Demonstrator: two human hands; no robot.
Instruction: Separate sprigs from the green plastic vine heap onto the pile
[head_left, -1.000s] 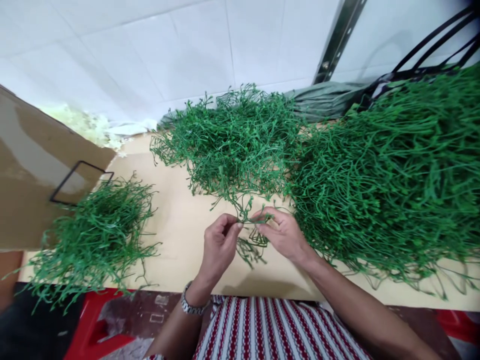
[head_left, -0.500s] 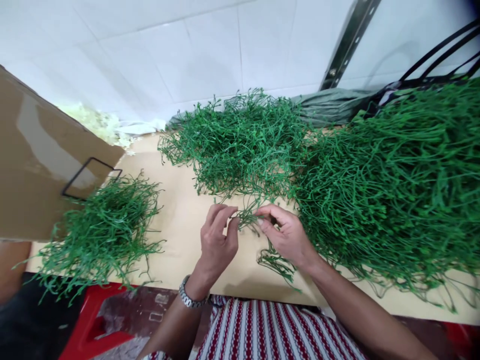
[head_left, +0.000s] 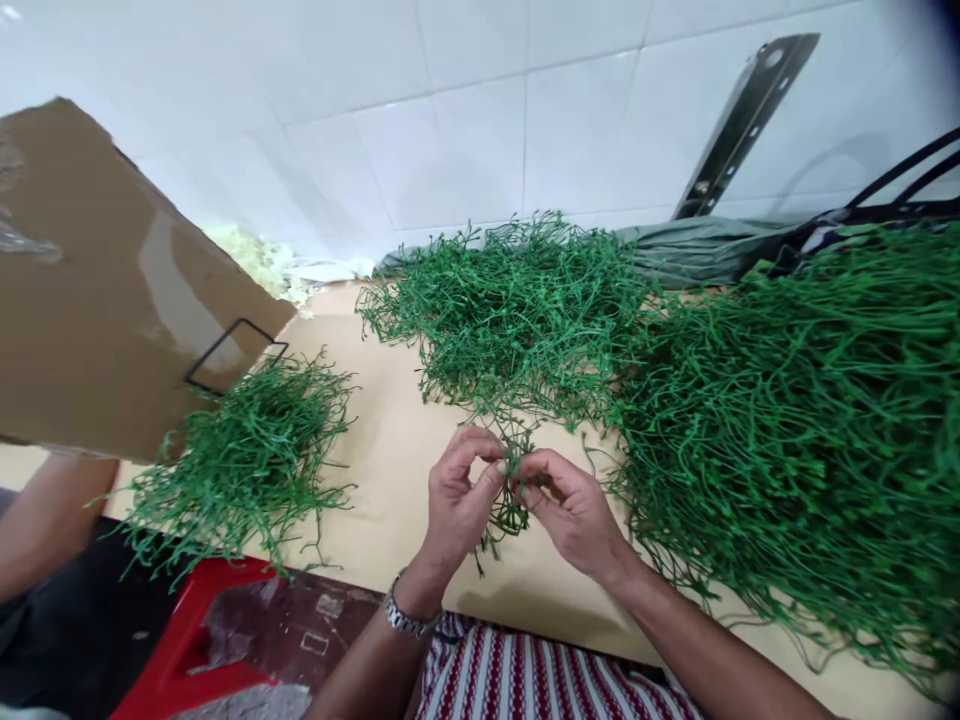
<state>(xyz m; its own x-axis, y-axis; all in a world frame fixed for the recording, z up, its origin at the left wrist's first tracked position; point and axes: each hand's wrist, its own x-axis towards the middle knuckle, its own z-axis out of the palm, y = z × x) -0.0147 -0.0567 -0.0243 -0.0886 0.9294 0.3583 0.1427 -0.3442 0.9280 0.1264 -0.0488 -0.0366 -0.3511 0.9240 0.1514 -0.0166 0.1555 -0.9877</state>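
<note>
My left hand (head_left: 459, 495) and my right hand (head_left: 568, 507) meet over the tan table top (head_left: 390, 450), both pinched on one small green plastic sprig (head_left: 512, 478) that dangles between their fingertips. A silver watch sits on my left wrist. Just beyond the hands lies a middle heap of green plastic stems (head_left: 517, 315). A far larger heap of stems (head_left: 802, 420) fills the right side, close to my right hand. A smaller pile of stems (head_left: 247, 460) rests at the left near the table's front edge.
A brown cardboard box (head_left: 97, 300) with a black wire handle stands at the left. White tiled wall rises behind. A grey-green bag (head_left: 705, 250) and black metal frame lie at the back right. A red stool (head_left: 210, 640) and another person's leg (head_left: 45, 520) show lower left.
The sprig held loosely beside the right hand half a second ago is now gripped between both hands' fingertips. The camera view has shifted, so everything sits lower and further right.
</note>
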